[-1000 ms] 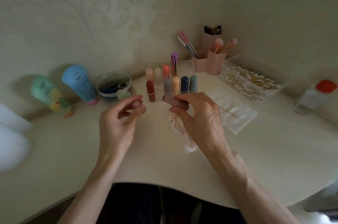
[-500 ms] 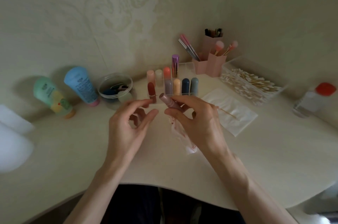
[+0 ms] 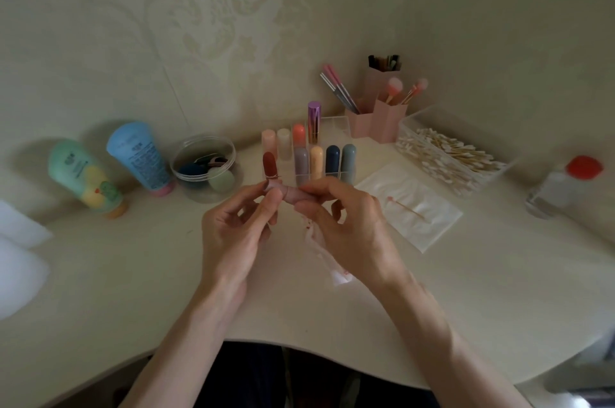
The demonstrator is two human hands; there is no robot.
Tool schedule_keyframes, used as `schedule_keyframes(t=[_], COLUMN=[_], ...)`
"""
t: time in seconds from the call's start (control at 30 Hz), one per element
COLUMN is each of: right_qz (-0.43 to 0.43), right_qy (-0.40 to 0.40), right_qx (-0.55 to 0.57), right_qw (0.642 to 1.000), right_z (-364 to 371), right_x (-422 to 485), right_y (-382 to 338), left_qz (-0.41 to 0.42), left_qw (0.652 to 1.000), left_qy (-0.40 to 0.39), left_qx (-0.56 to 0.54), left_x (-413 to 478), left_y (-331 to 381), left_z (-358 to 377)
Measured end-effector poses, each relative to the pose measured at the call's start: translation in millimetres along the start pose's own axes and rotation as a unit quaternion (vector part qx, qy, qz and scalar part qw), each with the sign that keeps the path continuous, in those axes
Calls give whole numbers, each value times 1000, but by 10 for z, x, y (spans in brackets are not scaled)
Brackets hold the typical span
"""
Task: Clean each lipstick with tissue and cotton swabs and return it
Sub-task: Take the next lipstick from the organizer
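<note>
A dusty-pink lipstick lies sideways between both hands above the table. My right hand pinches its right end and also keeps a stained tissue hanging under the palm. My left hand pinches the lipstick's left end with thumb and fingertips. Behind them a clear organizer holds several upright lipsticks, among them a dark red one and a purple metallic one. A used cotton swab lies on a flat white tissue to the right.
A clear box of cotton swabs and a pink brush holder stand at the back right. A red-capped bottle is far right. Two tubes and a round tub of sponges sit at the left.
My left hand moved right from open air and took hold of the lipstick's left end. The lipstick, before held by the right hand alone, is now between both hands.
</note>
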State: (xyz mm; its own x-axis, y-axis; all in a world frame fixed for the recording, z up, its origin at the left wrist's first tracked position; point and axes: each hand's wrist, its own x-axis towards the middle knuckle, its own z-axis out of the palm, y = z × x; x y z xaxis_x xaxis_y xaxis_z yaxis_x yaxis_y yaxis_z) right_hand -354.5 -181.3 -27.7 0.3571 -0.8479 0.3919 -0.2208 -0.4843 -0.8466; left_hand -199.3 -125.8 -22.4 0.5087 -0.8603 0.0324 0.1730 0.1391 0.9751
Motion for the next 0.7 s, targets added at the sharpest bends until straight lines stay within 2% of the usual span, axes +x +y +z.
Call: schedule_keyframes(t=[0.1, 0.27, 0.37, 0.47, 0.57, 0.7], right_qz=[5, 25, 25, 14, 46, 34], right_qy=[-33, 3, -33, -25, -6, -46], right_qx=[41, 47, 72, 51, 62, 43], right_qw=[999, 999, 997, 998, 997, 997], right_z=[-11, 38, 17, 44, 55, 23], right_x=[-3, 8, 2, -5, -3, -7], right_y=[-10, 11, 17, 1, 16, 38], left_qz=[-10, -8, -4, 0, -2, -3], left_qw=[1000, 1000, 1000, 1000, 1000, 1000], left_qy=[-4, -13, -15, -13, -13, -17], left_qx=[-5, -7, -9, -9, -13, -17], left_x=[-8, -28, -21, -16, -12, 14], left_y=[4, 21, 21, 28, 26, -1], left_z=[-7, -5, -24, -33, -32, -62])
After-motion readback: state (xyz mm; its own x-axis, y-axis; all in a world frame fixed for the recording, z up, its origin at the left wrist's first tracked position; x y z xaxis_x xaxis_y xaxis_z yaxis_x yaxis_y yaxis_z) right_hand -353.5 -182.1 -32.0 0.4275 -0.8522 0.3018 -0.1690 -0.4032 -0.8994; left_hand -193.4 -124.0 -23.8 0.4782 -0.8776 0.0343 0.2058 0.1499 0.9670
